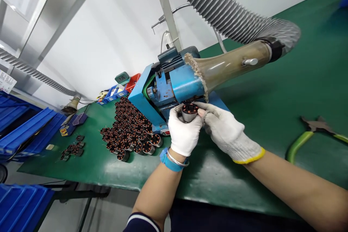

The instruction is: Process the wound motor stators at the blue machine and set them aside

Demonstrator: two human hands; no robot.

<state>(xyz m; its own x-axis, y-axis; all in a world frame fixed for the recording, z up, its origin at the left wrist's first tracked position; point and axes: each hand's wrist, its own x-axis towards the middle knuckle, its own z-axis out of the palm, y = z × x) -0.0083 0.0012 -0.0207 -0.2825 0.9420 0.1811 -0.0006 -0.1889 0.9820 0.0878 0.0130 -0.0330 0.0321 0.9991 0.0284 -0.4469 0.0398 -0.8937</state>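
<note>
A motor stator (189,113), a steel ring with copper windings inside, is held upright between my gloved hands in front of the blue machine (187,83). My left hand (183,132), in a white glove, wraps round its left and near side. On the right side, my right hand (224,123) pinches it with thumb and fingers; a bare thumb tip shows from the grey-white glove. Several similar stators (133,134) stand packed together on the green table (146,174) to the left of the machine.
A ribbed grey hose (231,14) runs from the machine's tan duct (231,67). Green-handled pliers (301,141) lie at right. A smaller group of parts (73,149), small bins (115,92) and blue trays (29,130) are at left.
</note>
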